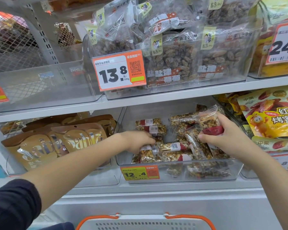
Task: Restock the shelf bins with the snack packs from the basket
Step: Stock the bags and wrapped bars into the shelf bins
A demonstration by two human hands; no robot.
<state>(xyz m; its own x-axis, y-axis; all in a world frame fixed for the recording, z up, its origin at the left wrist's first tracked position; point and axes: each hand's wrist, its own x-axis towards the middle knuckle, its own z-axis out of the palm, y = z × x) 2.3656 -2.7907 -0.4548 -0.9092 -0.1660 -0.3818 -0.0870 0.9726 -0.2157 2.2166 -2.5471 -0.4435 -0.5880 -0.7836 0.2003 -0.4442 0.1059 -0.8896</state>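
Note:
A clear plastic bin (236,171) on the lower shelf holds several nut-bar snack packs (175,146) in clear wrappers with red and white labels. My left hand (138,141) reaches into the bin's left side, fingers closed on a nut-bar pack (147,153) near the front. My right hand (223,135) is over the bin's right side and grips another nut-bar pack (209,122) upright by its red end. The white basket (145,224) with orange handles shows at the bottom edge; its contents are hidden.
A 12.4 price tag (139,172) hangs on the bin's front. Brown Sablé bags (60,140) fill the bin to the left, yellow sweet-potato bags (271,117) the one to the right. Above, a bin of raisin bags (181,60) carries a 13.8 tag; the upper-left bin (40,87) looks bare.

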